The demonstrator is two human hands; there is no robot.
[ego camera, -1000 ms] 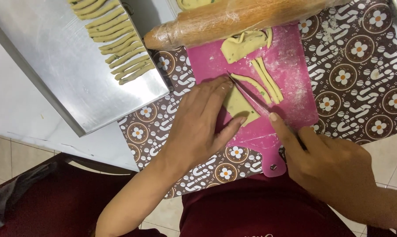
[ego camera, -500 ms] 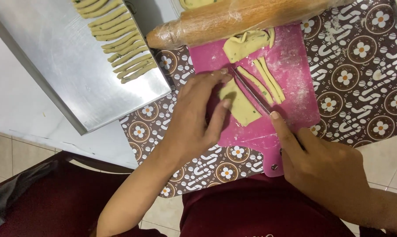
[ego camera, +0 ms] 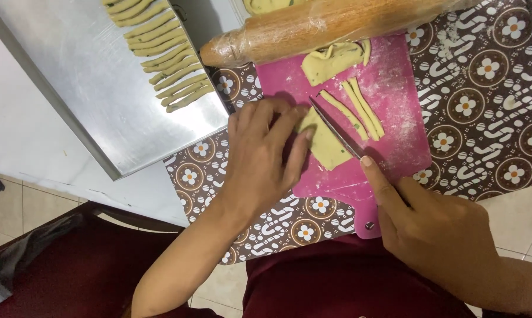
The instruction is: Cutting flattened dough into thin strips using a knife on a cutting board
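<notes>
Far beyond my left hand (ego camera: 260,156), the metal tray (ego camera: 89,112) holds finished dough strips (ego camera: 160,65) in a row, kept clear of the cutting. My left hand lies flat, fingers spread, pinning the dough sheet (ego camera: 325,144) to the pink cutting board (ego camera: 395,106) so it cannot slide. My right hand (ego camera: 436,229) is clamped on the knife (ego camera: 335,131), forefinger along its spine for control, blade against the sheet's edge. Past the blade lie three cut strips (ego camera: 357,112); beyond both hands the rolling pin (ego camera: 330,26) rests on the tabletop.
</notes>
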